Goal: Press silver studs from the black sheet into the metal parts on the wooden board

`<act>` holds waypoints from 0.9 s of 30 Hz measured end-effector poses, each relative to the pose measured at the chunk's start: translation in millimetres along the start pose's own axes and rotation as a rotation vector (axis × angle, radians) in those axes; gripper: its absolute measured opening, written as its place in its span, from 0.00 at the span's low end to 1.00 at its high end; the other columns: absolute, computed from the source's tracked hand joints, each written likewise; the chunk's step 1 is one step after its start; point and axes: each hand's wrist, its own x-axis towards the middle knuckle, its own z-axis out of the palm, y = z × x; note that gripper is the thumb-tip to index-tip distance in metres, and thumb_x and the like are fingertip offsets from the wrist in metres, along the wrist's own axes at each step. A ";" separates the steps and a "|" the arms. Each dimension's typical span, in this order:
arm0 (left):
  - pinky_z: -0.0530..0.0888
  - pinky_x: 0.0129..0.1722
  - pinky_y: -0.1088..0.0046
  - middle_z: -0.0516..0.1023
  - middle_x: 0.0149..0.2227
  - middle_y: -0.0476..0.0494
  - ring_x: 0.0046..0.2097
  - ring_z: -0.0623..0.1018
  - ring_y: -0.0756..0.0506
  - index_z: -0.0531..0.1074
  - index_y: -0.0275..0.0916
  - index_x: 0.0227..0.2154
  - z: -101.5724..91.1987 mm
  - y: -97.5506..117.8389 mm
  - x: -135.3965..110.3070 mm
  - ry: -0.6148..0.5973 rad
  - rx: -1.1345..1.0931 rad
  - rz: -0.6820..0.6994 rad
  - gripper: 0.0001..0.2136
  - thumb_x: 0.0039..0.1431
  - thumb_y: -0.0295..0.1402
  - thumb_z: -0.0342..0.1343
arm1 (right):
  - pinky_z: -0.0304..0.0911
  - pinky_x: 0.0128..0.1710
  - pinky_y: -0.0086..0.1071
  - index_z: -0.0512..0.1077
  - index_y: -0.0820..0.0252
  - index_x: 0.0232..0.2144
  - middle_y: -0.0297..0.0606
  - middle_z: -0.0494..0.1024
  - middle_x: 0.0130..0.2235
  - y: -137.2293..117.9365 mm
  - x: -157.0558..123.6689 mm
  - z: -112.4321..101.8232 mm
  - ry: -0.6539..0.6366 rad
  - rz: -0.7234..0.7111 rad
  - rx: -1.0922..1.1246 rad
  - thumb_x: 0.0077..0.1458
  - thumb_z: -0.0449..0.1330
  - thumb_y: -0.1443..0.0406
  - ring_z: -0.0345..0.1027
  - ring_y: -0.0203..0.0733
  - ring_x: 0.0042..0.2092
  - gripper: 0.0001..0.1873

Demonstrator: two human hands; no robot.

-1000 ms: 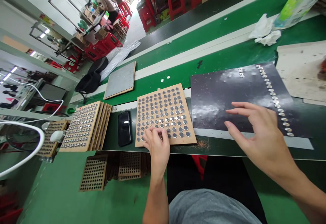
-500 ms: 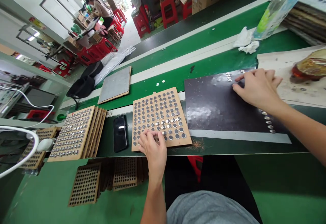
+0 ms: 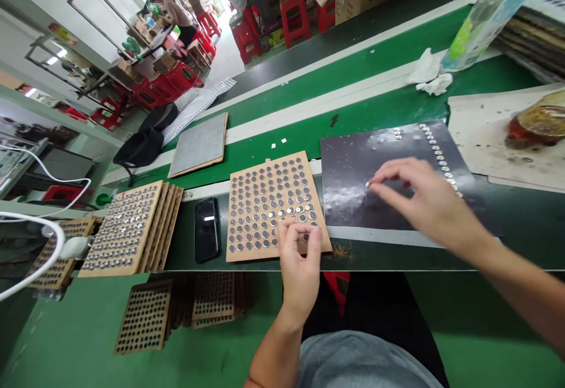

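Above a dark sheet (image 3: 348, 161) on the workbench, you pinch a small shiny piece (image 3: 368, 185) between the thumb and fingers of your right hand (image 3: 428, 208). Your left hand (image 3: 300, 273) curls over the near right part of a disc-studded board (image 3: 265, 252); whether it grips anything cannot be told. A black phone (image 3: 206, 230) lies just left of the board.

Right grip (image 3: 431, 204) in fingertip pinch
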 end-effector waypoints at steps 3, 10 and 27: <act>0.68 0.51 0.64 0.68 0.38 0.44 0.45 0.71 0.44 0.73 0.40 0.30 11.2 12.5 -5.0 -0.107 -0.157 -0.043 0.12 0.65 0.41 0.57 | 0.69 0.37 0.32 0.76 0.56 0.35 0.37 0.78 0.39 -33.1 -47.5 12.1 0.021 -0.130 0.355 0.63 0.61 0.61 0.73 0.40 0.39 0.06; 0.67 0.47 0.66 0.66 0.36 0.47 0.43 0.70 0.45 0.72 0.40 0.30 15.3 22.7 -14.8 -0.173 -0.284 -0.044 0.12 0.65 0.43 0.58 | 0.72 0.39 0.33 0.75 0.53 0.36 0.35 0.79 0.36 -54.5 -86.7 27.5 0.167 -0.149 0.488 0.61 0.63 0.68 0.76 0.40 0.37 0.04; 0.67 0.47 0.70 0.66 0.37 0.47 0.43 0.68 0.46 0.69 0.41 0.34 22.0 18.7 -24.0 -0.067 -0.142 0.211 0.06 0.68 0.33 0.54 | 0.72 0.36 0.18 0.74 0.53 0.39 0.34 0.74 0.39 -66.2 -98.4 36.1 0.230 -0.070 0.650 0.62 0.61 0.70 0.73 0.31 0.40 0.06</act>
